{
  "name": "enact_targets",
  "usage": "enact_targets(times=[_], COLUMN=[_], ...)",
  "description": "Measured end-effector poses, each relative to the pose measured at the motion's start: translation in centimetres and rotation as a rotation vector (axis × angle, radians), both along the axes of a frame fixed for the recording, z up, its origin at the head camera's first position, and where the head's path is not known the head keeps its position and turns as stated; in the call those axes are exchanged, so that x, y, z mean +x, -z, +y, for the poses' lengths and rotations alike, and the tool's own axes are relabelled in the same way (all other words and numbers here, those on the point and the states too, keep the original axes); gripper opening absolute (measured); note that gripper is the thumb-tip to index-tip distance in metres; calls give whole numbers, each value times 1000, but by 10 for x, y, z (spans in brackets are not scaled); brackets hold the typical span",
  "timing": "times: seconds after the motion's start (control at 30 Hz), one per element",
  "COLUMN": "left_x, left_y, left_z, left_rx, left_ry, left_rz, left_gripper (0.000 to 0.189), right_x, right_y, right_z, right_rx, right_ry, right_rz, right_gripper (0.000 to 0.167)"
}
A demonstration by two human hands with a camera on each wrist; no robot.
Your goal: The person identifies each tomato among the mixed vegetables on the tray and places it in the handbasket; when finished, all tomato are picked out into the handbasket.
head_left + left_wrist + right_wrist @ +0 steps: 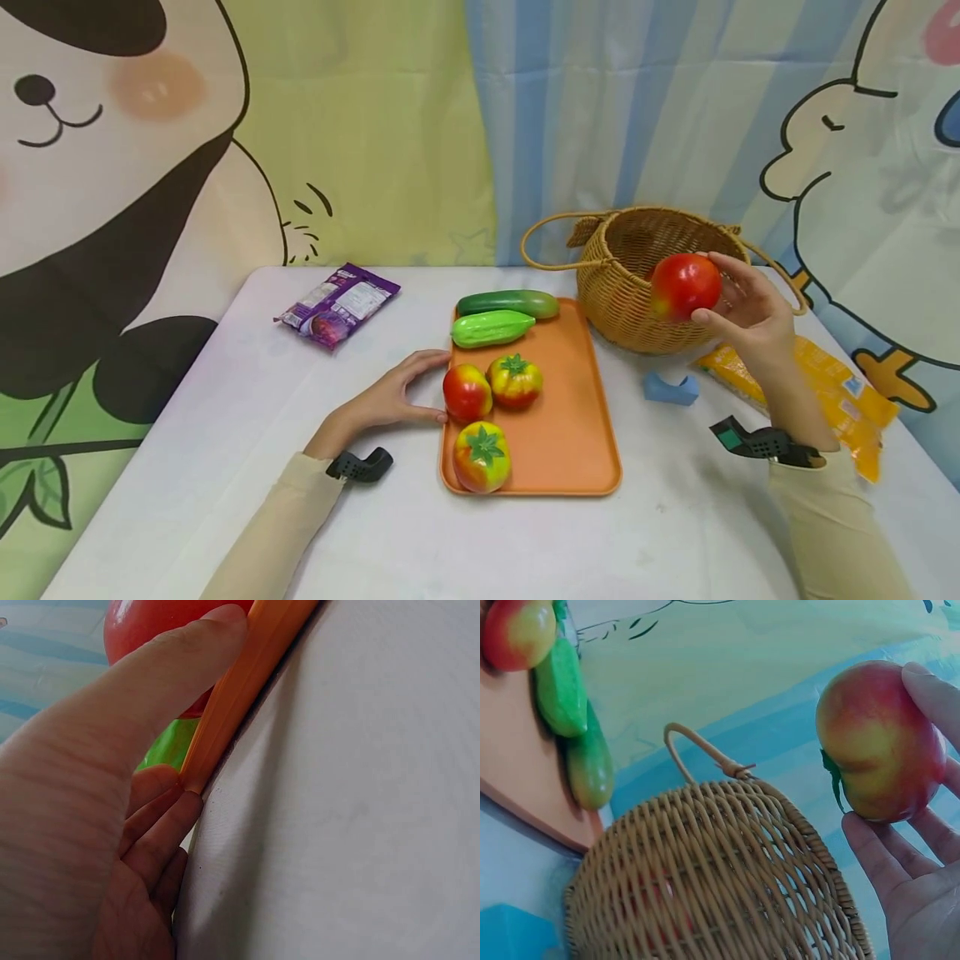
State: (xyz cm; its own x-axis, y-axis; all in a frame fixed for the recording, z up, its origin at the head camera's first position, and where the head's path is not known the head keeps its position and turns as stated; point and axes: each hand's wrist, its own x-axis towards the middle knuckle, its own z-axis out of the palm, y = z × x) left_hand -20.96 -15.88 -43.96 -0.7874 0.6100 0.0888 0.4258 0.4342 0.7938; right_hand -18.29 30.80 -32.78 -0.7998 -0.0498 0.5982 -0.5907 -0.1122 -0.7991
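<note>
My right hand (753,312) grips a red and yellow toy tomato (686,286) in front of the mouth of a wicker basket (637,308). In the right wrist view the tomato's green leaf (831,776) hangs toward the basket, and something red shows through the weave. The left hand (393,396) touches the left edge of an orange tray (558,433), its thumb along the rim (232,697) in the left wrist view. On the tray lie three more toy tomatoes, one (467,392) beside the left hand, a dark green cucumber (508,303) and a light green ridged gourd (492,328).
A purple snack packet (337,306) lies at the back left of the white table. Right of the tray are a small blue block with a curved notch (671,389) and a yellow packet (840,400). Cartoon curtains (480,125) hang behind.
</note>
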Motion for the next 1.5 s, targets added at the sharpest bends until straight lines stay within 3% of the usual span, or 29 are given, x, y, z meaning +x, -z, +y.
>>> enact_targets(times=[0.43, 0.7, 0.93, 1.07, 1.23, 1.33, 1.5], left_x=[-2, 0, 1, 1, 0, 0, 0], left_y=[-2, 0, -1, 0, 1, 1, 2], left_z=[2, 1, 1, 0, 1, 1, 0], left_rx=[10, 7, 7, 1, -7, -9, -11], left_ry=[1, -2, 0, -6, -13, -13, -12], left_rz=[-21, -12, -16, -20, -29, -35, -38], left_gripper=[87, 88, 87, 88, 89, 89, 89], right_x=[-17, -34, -45, -50, -58, -64, -75], right_y=[-17, -21, -26, -29, -31, -30, -30], right_z=[21, 29, 37, 40, 46, 49, 51], right_rx=[96, 291, 586, 689, 751, 774, 905], right_ry=[25, 105, 254, 290, 288, 269, 237], right_rz=[-46, -66, -81, -159, -258, -280, -295], right_gripper=[61, 64, 63, 60, 61, 62, 61])
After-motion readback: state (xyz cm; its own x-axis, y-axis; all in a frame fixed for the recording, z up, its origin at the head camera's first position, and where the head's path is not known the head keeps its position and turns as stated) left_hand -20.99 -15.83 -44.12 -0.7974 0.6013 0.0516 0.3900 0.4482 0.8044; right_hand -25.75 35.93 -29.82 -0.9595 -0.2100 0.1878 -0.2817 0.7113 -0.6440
